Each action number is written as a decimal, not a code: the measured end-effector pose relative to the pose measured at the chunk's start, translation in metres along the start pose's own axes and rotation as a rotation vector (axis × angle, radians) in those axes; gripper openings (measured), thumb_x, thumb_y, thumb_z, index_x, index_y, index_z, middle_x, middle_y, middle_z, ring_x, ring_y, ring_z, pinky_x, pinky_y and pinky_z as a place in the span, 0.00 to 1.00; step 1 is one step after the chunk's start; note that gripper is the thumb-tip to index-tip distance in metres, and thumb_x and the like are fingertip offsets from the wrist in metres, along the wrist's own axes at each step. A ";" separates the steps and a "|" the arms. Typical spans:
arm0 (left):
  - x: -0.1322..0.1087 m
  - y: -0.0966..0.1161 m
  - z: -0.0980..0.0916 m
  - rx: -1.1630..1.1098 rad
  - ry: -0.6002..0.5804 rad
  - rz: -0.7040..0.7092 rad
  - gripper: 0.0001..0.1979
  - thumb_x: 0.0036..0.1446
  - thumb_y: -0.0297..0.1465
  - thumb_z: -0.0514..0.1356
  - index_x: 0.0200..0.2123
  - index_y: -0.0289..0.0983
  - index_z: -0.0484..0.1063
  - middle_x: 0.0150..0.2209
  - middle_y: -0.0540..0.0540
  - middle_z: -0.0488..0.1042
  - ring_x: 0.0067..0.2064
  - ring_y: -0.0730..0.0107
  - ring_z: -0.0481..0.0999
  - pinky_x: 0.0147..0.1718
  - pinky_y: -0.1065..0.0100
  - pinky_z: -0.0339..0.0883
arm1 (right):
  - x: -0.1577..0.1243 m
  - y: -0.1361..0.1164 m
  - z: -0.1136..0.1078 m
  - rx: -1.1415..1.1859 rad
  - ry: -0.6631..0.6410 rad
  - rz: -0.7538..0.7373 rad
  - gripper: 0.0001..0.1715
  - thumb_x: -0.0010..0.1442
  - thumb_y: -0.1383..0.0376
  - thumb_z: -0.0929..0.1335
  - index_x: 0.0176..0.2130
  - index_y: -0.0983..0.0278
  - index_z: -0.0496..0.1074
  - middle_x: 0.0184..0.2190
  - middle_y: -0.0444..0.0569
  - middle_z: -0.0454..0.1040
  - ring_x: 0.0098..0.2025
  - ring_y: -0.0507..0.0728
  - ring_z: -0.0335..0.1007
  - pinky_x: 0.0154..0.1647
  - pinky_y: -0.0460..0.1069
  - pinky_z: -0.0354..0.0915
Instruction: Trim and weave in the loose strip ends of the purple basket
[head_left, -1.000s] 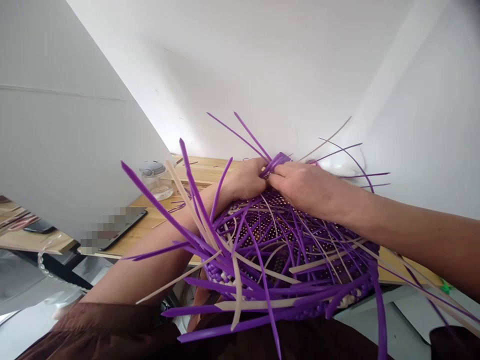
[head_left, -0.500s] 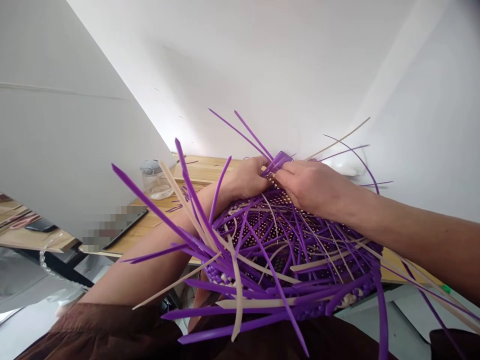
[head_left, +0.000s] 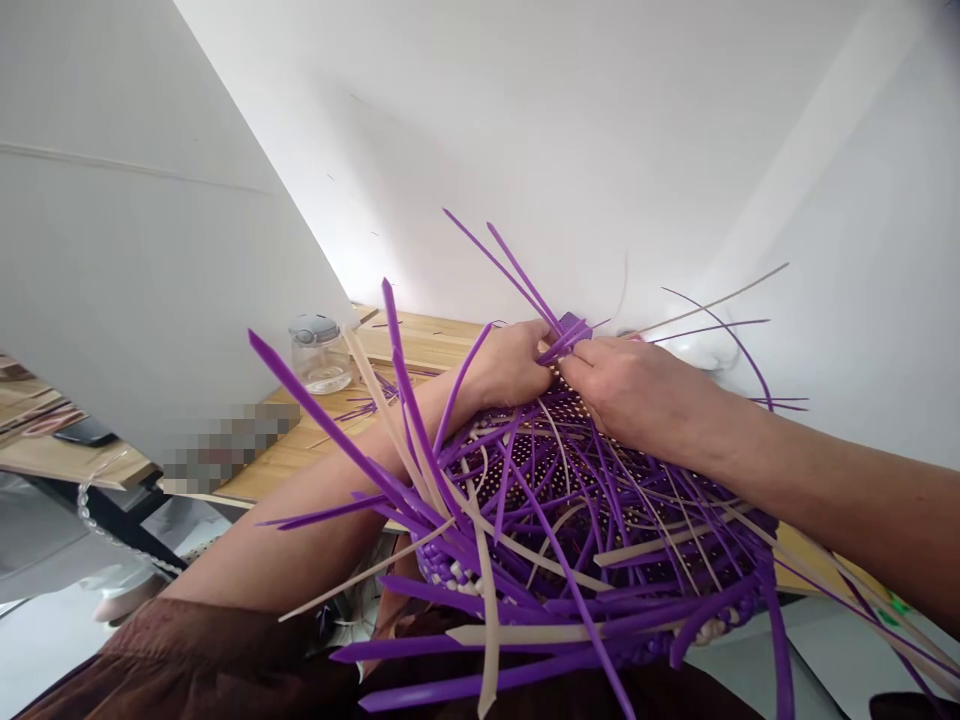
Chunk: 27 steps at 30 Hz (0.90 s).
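Observation:
A half-woven basket (head_left: 457, 578) of purple and cream plastic strips rests close to my body, many loose strip ends sticking out over its opening. At its far rim my left hand (head_left: 514, 365) is closed, thumb and fingers pinching purple strips (head_left: 559, 347). Right beside it, my right hand (head_left: 637, 385) is also closed at the same spot on the rim, fingers bent over the weave. Its fingertips are partly hidden, and exactly which strip they grip cannot be made out. Two long purple ends (head_left: 517, 268) point up past my left hand.
On the wooden table (head_left: 274, 460) stand a clear jar with a grey lid (head_left: 319, 355) and scattered purple offcuts (head_left: 375, 398). A white wall (head_left: 525, 120) rises behind, a grey panel (head_left: 150, 250) to the left. A white object (head_left: 709, 350) lies behind my right hand.
Both hands and the basket sit slightly farther right and lower in the picture. The purple piece between my fingers has tilted and shows less of its flat side.

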<state>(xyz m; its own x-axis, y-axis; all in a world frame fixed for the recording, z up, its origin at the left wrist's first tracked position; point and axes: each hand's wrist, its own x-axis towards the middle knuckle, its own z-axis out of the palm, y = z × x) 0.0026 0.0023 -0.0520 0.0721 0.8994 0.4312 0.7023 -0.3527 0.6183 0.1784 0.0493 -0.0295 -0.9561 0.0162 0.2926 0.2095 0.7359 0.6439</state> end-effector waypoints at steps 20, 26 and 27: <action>-0.001 0.007 -0.002 -0.017 0.002 -0.004 0.18 0.47 0.20 0.57 0.43 0.33 0.74 0.39 0.43 0.79 0.39 0.64 0.76 0.39 0.65 0.69 | 0.008 0.004 0.001 0.029 0.056 -0.099 0.14 0.58 0.81 0.62 0.34 0.68 0.73 0.31 0.52 0.74 0.33 0.57 0.69 0.35 0.50 0.63; -0.003 0.006 -0.005 0.004 -0.052 -0.041 0.22 0.47 0.25 0.59 0.49 0.34 0.73 0.38 0.43 0.80 0.38 0.61 0.77 0.40 0.61 0.70 | 0.000 0.007 0.008 -0.016 0.103 -0.140 0.16 0.61 0.81 0.60 0.36 0.69 0.72 0.34 0.52 0.75 0.35 0.57 0.68 0.36 0.50 0.62; -0.003 0.006 -0.005 0.014 -0.052 -0.053 0.23 0.47 0.26 0.60 0.49 0.35 0.73 0.38 0.44 0.80 0.38 0.60 0.77 0.40 0.61 0.70 | -0.002 0.006 0.010 -0.050 0.110 -0.136 0.16 0.62 0.80 0.59 0.36 0.69 0.72 0.34 0.53 0.75 0.36 0.57 0.68 0.36 0.50 0.62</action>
<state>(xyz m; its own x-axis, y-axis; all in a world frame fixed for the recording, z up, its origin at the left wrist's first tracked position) 0.0030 -0.0039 -0.0459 0.0711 0.9291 0.3629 0.7158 -0.3009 0.6301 0.1798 0.0609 -0.0332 -0.9487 -0.1570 0.2743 0.0926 0.6920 0.7160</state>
